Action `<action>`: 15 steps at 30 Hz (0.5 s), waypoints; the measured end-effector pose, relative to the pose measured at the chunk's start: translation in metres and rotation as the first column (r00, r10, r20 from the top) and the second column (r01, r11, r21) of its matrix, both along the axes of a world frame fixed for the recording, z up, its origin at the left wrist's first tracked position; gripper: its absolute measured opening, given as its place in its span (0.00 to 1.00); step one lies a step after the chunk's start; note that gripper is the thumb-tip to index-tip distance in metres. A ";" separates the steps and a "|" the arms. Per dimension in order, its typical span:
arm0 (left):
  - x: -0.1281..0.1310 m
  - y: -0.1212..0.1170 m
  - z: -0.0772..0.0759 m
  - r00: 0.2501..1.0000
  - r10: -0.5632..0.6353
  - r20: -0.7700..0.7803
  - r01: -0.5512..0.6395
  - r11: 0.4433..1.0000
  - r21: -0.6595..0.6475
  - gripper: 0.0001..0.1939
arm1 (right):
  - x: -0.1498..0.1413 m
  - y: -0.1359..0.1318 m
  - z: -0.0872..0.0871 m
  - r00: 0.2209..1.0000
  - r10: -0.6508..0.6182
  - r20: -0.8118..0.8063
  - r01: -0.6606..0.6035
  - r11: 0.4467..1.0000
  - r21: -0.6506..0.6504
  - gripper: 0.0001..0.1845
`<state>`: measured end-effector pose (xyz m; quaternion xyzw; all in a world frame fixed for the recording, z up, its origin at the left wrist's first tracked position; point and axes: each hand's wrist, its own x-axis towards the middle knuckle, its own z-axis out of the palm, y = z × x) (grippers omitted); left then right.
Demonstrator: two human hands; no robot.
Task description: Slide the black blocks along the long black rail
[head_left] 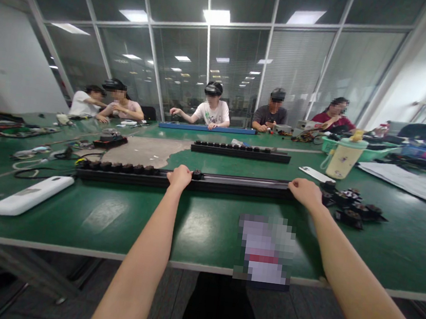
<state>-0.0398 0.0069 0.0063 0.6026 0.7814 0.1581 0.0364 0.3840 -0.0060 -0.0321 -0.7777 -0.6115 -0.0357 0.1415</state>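
A long black power-strip rail lies across the green table in front of me. Several black socket modules sit in its left part; the right part of the channel looks bare. My left hand is closed at the rail's middle, fingers curled against a black socket module. My right hand is closed over the rail's right end. A heap of loose black socket modules lies just right of that hand.
A white oblong case lies at the left front. A second black rail lies farther back, a blue strip beyond it. A cream jug, phone and papers sit right. Several people sit along the far side.
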 end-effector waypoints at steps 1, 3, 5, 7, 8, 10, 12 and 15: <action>0.000 0.000 0.000 1.000 0.000 -0.002 0.000 1.000 -0.004 0.17 | 0.000 0.000 0.000 1.000 0.000 0.000 0.000 1.000 -0.001 0.24; 0.000 -0.001 0.001 1.000 0.002 -0.005 -0.003 1.000 -0.011 0.17 | -0.001 -0.001 0.001 1.000 0.000 0.000 0.000 1.000 -0.005 0.24; 0.000 -0.001 0.001 1.000 0.004 -0.008 -0.004 1.000 -0.010 0.17 | -0.001 -0.002 0.002 1.000 0.004 0.001 -0.004 1.000 -0.010 0.24; 0.000 0.000 0.000 1.000 0.001 -0.009 -0.001 1.000 -0.007 0.17 | -0.001 -0.002 0.002 1.000 0.006 0.004 -0.006 1.000 -0.010 0.24; 0.000 0.000 0.000 1.000 -0.001 -0.010 0.001 1.000 -0.005 0.17 | -0.001 -0.002 0.003 1.000 0.007 0.006 -0.007 1.000 -0.009 0.24; -0.001 0.001 0.000 1.000 -0.002 -0.012 0.002 1.000 -0.004 0.17 | -0.002 -0.002 0.003 1.000 0.004 0.009 -0.004 1.000 -0.004 0.23; -0.001 0.001 0.000 1.000 -0.003 -0.016 0.003 1.000 -0.006 0.17 | -0.002 -0.002 0.002 1.000 0.001 0.010 -0.001 1.000 -0.001 0.23; 0.000 0.001 0.000 0.999 -0.007 -0.035 0.007 1.000 -0.014 0.17 | -0.002 -0.002 0.002 1.000 0.005 0.009 -0.005 1.000 0.004 0.23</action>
